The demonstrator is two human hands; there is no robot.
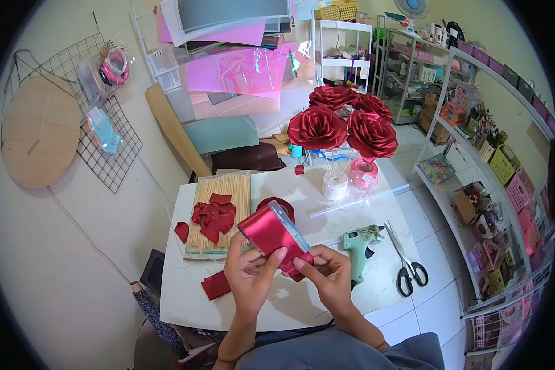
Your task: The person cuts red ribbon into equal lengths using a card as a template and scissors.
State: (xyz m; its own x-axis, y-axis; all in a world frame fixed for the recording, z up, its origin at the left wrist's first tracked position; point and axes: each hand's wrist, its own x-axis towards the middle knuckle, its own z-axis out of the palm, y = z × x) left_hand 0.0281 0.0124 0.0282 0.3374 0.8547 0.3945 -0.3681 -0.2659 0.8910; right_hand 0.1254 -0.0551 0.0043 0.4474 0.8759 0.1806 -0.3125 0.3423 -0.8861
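Both hands grip a wide red satin ribbon (268, 233) above the table. A flat, pale bluish strip (288, 223) with dark marks runs along its upper right edge; I cannot make out what it is. My left hand (253, 268) supports the ribbon from the left, thumb on the front. My right hand (327, 274) pinches its lower right end between thumb and fingers. Partly hidden behind the ribbon lies a round red roll (285, 207). Below my left hand is a folded red ribbon piece (216, 286). Cut red petals (214, 216) are heaped on wooden sticks (240, 191) at the left.
A green glue gun (357, 250) and black-handled scissors (410, 271) lie right of my hands on the white table (314, 308). Several red ribbon roses (317, 128) stand in a white holder (335, 185) at the back, beside a pink roll (365, 174). Shelves (475, 166) line the right.
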